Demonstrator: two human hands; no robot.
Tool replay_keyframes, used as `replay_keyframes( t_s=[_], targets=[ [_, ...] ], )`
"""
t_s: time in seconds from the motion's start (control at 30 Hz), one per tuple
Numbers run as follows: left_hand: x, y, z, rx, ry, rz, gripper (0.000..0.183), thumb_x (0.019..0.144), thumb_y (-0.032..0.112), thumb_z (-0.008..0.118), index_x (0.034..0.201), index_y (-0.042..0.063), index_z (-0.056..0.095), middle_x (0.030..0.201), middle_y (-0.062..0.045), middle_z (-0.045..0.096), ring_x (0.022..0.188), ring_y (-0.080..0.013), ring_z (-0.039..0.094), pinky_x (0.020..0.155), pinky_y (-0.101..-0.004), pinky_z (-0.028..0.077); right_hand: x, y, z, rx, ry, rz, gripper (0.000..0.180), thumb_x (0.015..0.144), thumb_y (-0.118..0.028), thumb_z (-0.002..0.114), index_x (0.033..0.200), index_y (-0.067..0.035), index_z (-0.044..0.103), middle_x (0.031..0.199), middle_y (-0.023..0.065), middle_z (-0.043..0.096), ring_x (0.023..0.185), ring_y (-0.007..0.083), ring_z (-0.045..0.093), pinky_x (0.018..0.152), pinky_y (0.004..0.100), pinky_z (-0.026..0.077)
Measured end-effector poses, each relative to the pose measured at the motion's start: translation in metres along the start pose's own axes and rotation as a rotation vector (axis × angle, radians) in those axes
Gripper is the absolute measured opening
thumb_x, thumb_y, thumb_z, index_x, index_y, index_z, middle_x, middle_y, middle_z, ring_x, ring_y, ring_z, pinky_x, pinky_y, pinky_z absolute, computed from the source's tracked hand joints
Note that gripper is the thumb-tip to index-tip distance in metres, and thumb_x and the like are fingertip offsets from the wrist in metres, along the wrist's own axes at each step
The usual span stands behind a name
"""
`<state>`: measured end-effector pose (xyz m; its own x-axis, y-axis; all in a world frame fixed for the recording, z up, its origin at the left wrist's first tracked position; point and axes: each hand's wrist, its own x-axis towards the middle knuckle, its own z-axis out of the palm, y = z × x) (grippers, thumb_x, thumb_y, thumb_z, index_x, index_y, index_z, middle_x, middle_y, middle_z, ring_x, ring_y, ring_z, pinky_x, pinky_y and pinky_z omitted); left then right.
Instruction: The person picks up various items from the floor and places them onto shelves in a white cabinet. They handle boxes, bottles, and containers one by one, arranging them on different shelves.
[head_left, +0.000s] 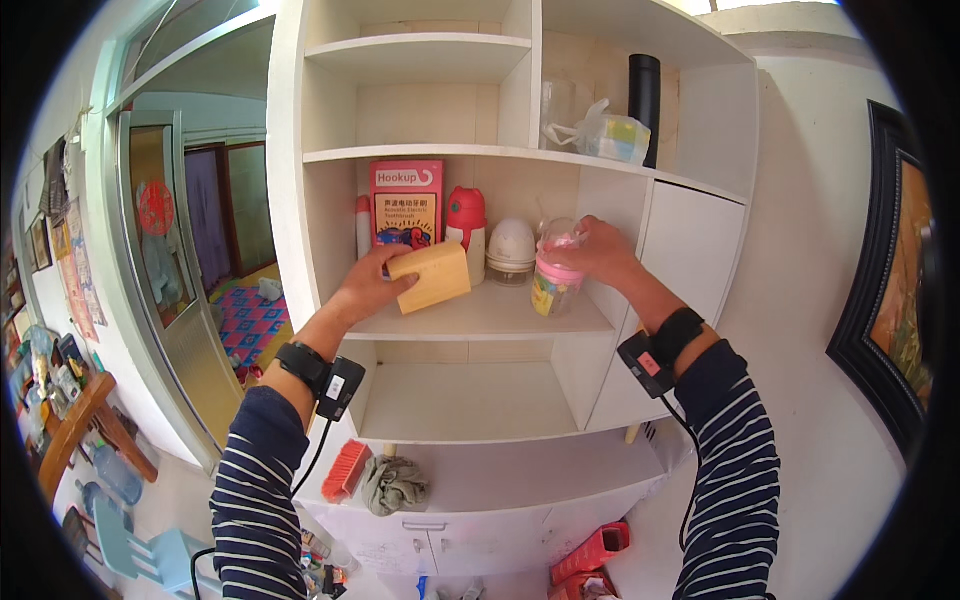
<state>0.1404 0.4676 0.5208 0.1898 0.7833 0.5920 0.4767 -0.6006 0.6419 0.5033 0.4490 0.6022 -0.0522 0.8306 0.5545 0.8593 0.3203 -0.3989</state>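
Observation:
My left hand grips a plain yellow box, held tilted over the middle shelf of a white cabinet. At the right end of that shelf, my right hand closes around the top of a clear cup with a pink band and a coloured print. Behind the yellow box stand a pink electric toothbrush box and a red-and-white bottle. Between that bottle and the cup sits a small white domed appliance. A slim white object with a red top leans at the left wall.
On the upper right shelf are a black cylinder and a plastic bag. An orange brush and a grey-green cloth lie on the lower cabinet top. A framed picture hangs at the right; a light-blue chair stands lower left.

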Motion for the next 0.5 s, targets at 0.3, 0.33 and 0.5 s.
replay_keyframes(
  t_s=[0.3, 0.33, 0.5],
  targets=[
    [0.008, -0.014, 0.008, 0.326, 0.011, 0.185, 0.053, 0.086, 0.022, 0.073, 0.134, 0.007, 0.056, 0.123, -0.018, 0.056, 0.118, -0.0335, 0.054, 0.104, -0.0372, 0.043, 0.025, 0.008, 0.016, -0.117, 0.029, 0.054, 0.086, 0.064, -0.054, 0.078, 0.115, 0.010, 0.055, 0.108, 0.0272, 0.069, 0.100, 0.0365, 0.069, 0.086, 0.0413, 0.055],
    [0.009, -0.015, 0.009, 0.325, 0.012, 0.176, 0.053, 0.086, 0.022, 0.073, 0.135, 0.007, 0.056, 0.123, -0.018, 0.056, 0.119, -0.0335, 0.054, 0.104, -0.0371, 0.043, 0.028, 0.012, 0.017, -0.114, 0.038, 0.067, 0.086, 0.064, -0.054, 0.078, 0.115, 0.010, 0.055, 0.109, 0.0274, 0.069, 0.100, 0.0367, 0.069, 0.086, 0.0415, 0.055],
    [0.009, -0.017, 0.006, 0.279, -0.027, 0.185, 0.053, 0.088, 0.019, 0.071, 0.137, 0.008, 0.056, 0.126, -0.018, 0.054, 0.121, -0.0335, 0.052, 0.106, -0.0371, 0.042, 0.044, 0.025, 0.023, -0.118, 0.043, 0.089, 0.087, 0.062, -0.054, 0.079, 0.117, 0.009, 0.055, 0.108, 0.0252, 0.069, 0.100, 0.0356, 0.069, 0.086, 0.0403, 0.055]
  ],
)
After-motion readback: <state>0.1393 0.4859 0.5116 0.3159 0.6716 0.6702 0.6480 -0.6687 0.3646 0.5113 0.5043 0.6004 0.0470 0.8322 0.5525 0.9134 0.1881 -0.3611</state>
